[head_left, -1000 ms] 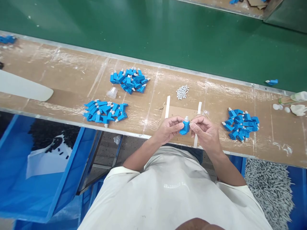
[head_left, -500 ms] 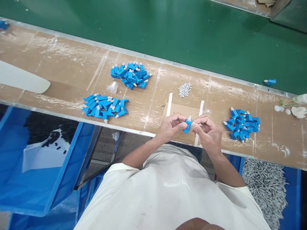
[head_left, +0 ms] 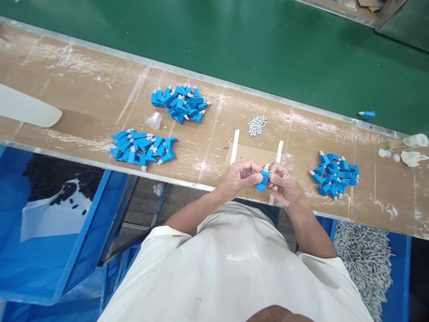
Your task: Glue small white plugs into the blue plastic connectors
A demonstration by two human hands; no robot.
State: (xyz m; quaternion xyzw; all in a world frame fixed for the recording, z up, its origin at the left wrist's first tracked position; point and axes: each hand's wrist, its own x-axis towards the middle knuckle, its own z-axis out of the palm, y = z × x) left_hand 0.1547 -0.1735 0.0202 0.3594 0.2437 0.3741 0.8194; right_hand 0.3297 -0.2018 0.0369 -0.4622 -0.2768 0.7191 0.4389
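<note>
My left hand (head_left: 238, 180) is closed, thumb and finger pinching a small blue plastic part with a white tip (head_left: 264, 180) upright above the table's front edge. My right hand (head_left: 284, 184) is closed too, its fingertips pressed together against the part's right side. Whatever sits between those right fingertips is too small to name. Beneath my hands lies a cardboard sheet (head_left: 256, 155) with white tape strips along its sides. Beyond it is a little heap of small grey pieces (head_left: 257, 125).
Similar blue parts lie in piles at the back left (head_left: 181, 103), front left (head_left: 142, 147) and right (head_left: 334, 174). A clear plastic cup (head_left: 154, 120) stands between the left piles. A bottle-like container of sticks (head_left: 407, 142) lies at far right. Blue bins (head_left: 87, 232) stand below the table.
My right hand has closed in on the blue part's right side, its fingers now against it. My left hand keeps its hold. The whole view has shifted slightly.
</note>
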